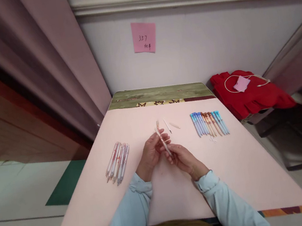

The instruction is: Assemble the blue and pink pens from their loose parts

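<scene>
The fingers of the left hand (150, 151) pinch a slim, patterned pen (163, 141) near its top and those of the right hand (184, 159) its lower end, probably to steady it above the desk (248, 166). Just beyond that pen lie a thin white refill (167, 125) and a tapered beige tube (175, 125), perhaps for easy reach; glossy pale pens (118, 163) lie left of it, smooth blue and brown pens (209, 123) right, seemingly sorted by kind.

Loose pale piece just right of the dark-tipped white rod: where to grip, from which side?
I'd pinch the pale piece across its width, just right of its middle, coming from above and the right. It lies flat and slim, angled toward the lower right. The white rod sits close to its left end; the right end has bare tabletop around it.
</scene>
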### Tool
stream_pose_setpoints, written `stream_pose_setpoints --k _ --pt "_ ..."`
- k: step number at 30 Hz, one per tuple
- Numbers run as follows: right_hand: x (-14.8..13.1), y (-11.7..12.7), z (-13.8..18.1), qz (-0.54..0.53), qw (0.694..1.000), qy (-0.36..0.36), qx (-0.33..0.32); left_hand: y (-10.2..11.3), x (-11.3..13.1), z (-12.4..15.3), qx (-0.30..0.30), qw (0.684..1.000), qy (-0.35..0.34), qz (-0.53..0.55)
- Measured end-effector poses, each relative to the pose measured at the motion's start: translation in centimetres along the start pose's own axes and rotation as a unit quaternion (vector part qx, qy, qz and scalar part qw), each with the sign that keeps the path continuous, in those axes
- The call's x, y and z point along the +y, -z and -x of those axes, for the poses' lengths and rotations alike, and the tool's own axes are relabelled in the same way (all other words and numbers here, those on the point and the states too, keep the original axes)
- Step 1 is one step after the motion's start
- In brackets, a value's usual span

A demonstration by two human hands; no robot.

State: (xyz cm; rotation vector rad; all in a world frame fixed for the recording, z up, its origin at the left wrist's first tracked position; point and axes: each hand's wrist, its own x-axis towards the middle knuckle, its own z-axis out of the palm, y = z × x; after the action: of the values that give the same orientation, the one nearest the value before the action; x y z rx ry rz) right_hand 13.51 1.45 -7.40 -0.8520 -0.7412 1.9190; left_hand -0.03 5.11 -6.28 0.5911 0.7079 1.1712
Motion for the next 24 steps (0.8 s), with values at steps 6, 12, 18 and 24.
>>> stream_pose_setpoints --k 6,12,18,24 --pt "0.0 0.0 0.2 0.024 0.998 -0.038 -0.049 1.2 0.4 0.3 0.004 1.000 0.026 -0.010" --pt "0.4 0.1 -0.2 0.087 0.996 -0.002 -0.011 1.4 0.6 0.1 0.022 0.999 -0.001 -0.040" --pt "0.7 0.1 -0.4 0.132 0.991 0.028 0.021 1.3 0.4 -0.1 0.035 0.998 -0.020 -0.057" --pt "0.9 0.2 -0.3 0.224 0.969 0.082 0.059 1.2 0.4 -0.2 0.049 0.997 -0.016 -0.059"
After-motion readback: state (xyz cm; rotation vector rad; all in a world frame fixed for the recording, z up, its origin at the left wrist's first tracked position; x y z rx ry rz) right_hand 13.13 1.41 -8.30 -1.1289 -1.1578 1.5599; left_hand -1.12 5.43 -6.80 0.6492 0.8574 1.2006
